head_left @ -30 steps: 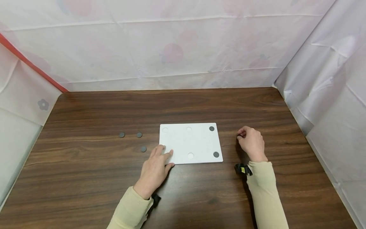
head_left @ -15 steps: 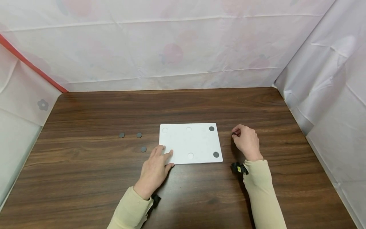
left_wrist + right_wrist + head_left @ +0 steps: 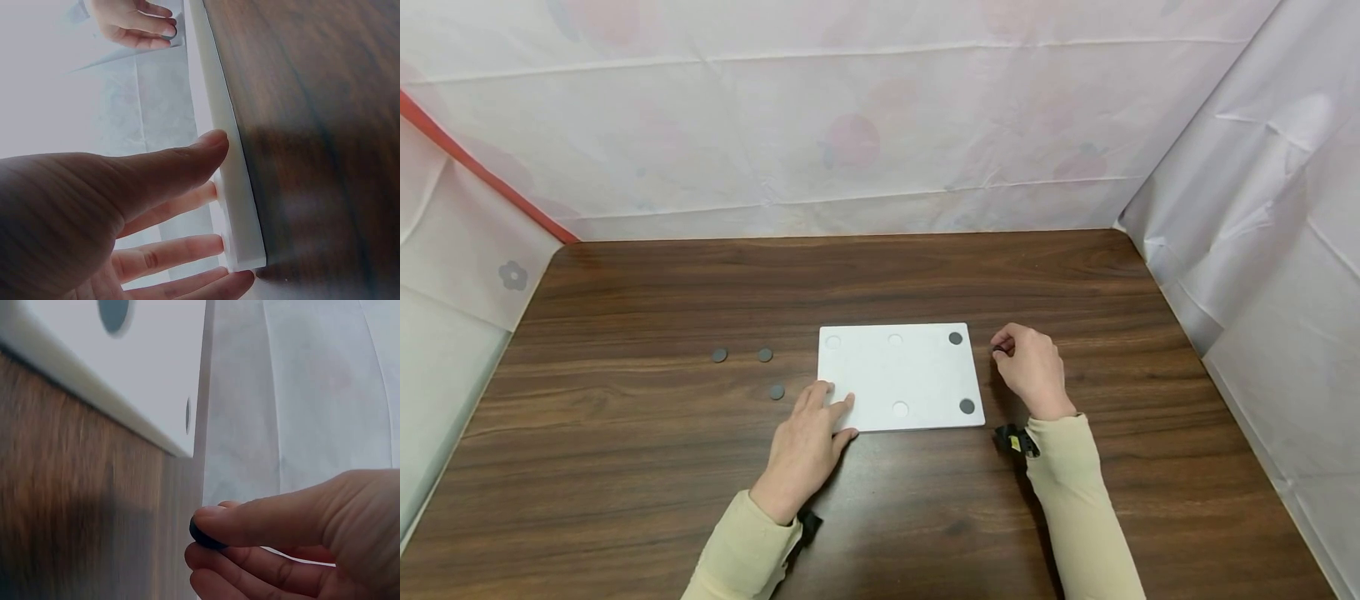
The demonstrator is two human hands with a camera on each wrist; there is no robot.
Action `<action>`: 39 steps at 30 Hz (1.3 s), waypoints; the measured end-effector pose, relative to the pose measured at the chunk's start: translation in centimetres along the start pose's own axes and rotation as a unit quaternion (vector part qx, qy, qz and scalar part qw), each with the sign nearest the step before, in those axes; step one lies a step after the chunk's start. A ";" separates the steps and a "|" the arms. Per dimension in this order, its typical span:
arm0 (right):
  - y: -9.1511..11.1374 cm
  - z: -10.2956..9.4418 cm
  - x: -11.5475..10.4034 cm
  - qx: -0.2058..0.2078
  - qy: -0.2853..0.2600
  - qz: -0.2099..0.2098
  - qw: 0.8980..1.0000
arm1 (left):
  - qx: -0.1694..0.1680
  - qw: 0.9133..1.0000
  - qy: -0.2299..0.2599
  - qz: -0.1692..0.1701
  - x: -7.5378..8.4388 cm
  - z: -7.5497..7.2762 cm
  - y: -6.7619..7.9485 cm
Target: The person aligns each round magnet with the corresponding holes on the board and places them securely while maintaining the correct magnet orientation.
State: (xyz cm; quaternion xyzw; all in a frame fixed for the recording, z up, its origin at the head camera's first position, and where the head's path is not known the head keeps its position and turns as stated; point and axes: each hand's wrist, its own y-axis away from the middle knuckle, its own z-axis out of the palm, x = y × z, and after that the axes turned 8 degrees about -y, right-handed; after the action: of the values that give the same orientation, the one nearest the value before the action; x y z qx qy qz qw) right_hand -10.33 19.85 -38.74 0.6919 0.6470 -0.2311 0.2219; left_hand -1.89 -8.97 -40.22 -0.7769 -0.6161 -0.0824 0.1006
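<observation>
Right hand (image 3: 1033, 371) pinches dark disc (image 3: 202, 536) just right of white board (image 3: 902, 375). Left hand (image 3: 803, 444), spread, touches board's near left corner. Two discs (image 3: 956, 338) in board's right side; three discs (image 3: 765, 355) on counter (image 3: 625, 467) at left.

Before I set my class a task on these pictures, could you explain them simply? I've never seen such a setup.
There is no machine, just a person's bare left hand and right hand. The wide picture comes from a camera on the head; the closer ones, from each wrist. On the brown table lies a white board with two dark discs at its right side; three loose discs lie to its left. The left hand touches the board's near left corner; the right hand pinches another disc, beyond the board's right edge.
</observation>
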 end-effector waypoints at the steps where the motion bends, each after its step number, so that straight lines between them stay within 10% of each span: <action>1: 0.0 0.1 -0.2 -0.003 0.000 -0.002 1.000 | -0.001 1.000 0.000 0.000 0.0 0.0 0.0; 39: -0.9 2.9 -4.6 -0.033 0.012 -0.071 0.997 | -0.006 1.000 -0.002 0.002 0.1 0.0 0.1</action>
State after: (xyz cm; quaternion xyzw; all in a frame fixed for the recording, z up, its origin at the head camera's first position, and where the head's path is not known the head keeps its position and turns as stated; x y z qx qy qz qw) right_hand -11.56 14.54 -38.29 0.6393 0.7044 -0.2160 0.2201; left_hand -1.81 -8.91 -40.17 -0.7788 -0.6143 -0.0844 0.0946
